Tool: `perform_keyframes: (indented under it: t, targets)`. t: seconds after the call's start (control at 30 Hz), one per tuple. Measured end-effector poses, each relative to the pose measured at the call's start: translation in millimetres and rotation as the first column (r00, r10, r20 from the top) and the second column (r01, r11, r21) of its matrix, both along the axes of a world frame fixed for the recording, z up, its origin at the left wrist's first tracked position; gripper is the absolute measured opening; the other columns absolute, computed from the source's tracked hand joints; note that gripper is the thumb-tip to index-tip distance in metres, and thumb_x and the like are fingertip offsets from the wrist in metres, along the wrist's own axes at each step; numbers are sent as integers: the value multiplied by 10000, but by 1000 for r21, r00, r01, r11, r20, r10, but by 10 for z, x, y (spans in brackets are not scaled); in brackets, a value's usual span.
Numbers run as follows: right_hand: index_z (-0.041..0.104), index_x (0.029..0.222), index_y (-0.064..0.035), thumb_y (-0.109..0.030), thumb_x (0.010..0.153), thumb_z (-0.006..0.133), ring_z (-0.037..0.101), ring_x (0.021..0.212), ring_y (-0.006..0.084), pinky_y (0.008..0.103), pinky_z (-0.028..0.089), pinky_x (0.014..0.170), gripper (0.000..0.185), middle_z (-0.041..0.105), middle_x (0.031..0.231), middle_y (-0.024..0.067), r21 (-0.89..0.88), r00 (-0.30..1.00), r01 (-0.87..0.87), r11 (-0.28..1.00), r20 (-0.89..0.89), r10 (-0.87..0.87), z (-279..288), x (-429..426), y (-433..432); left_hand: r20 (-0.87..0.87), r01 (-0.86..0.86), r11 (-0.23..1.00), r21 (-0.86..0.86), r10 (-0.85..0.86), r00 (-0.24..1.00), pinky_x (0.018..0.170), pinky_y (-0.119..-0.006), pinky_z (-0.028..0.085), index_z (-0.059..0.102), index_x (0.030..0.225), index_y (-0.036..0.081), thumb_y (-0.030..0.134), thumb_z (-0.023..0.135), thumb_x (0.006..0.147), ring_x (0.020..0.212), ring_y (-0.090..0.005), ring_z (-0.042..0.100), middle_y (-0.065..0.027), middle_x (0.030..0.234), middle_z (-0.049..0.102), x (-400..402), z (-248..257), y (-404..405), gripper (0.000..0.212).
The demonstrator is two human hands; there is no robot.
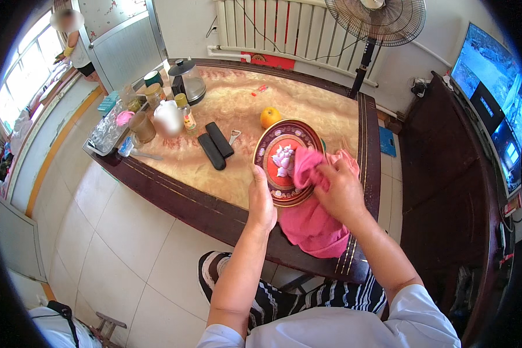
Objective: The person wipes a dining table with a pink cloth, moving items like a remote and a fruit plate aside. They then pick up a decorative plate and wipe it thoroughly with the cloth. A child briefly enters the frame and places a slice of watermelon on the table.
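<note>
My left hand [262, 198] grips the left edge of a round dark-red tray [272, 145] with a floral pattern and a gold rim, tilted up over the table. Pinched in my right hand [340, 189] is a pink cloth [306, 165], which touches the right side of the tray's face. More pink fabric [317, 230] lies below on the table's front right corner and partly hangs there. An orange [269, 117] rests just behind the tray. Two black cases [215, 145] and a metal bottle opener [233, 136] lie to its left.
On the marble-patterned table [230, 182], a glass kettle [193, 82], jars, a white pot [168, 117], a brown mug [142, 127] and a tray of glasses [106, 135] crowd the left end. A standing fan [376, 21] is behind. Another person [76, 48] stands by the window.
</note>
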State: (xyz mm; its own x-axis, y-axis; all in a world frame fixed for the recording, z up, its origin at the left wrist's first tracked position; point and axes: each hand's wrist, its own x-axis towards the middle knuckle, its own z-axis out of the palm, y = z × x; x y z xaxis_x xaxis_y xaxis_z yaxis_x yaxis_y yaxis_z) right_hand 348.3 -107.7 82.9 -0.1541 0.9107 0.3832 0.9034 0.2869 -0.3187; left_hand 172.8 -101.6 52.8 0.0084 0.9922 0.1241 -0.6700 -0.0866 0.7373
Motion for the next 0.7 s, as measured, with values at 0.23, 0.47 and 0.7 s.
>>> perform_keyframes:
  t: [0.23, 0.47, 0.7]
  targets:
    - [621, 1191, -124, -92, 709, 696, 633, 956, 333, 425, 542, 766, 489, 567, 1133, 124, 210, 998, 33, 977, -52, -23, 222, -218, 151, -171, 128, 992, 21, -123, 978, 1091, -382, 388, 339, 1436, -13, 612, 278, 991, 1287, -218, 479, -144, 1428, 457, 0, -34, -11, 770]
    - [630, 1170, -133, -92, 721, 680, 635, 884, 287, 400, 547, 663, 453, 558, 991, 85, 59, 913, -408, 911, 14, 408, 266, -452, -99, -61, 122, 987, -106, -129, 990, 1065, -368, 385, 376, 1438, 103, 739, 207, 924, 1277, -213, 466, -99, 1382, 482, 73, -20, -42, 836]
    - [683, 1068, -155, -153, 697, 733, 641, 872, 268, 382, 551, 680, 374, 581, 991, 75, 58, 932, -362, 930, 36, 361, 158, -160, -192, 136, 110, 994, 26, -112, 984, 1060, -402, 416, 365, 1420, 30, 654, 277, 967, 1259, -238, 507, -144, 1395, 485, -87, -14, -1, 776]
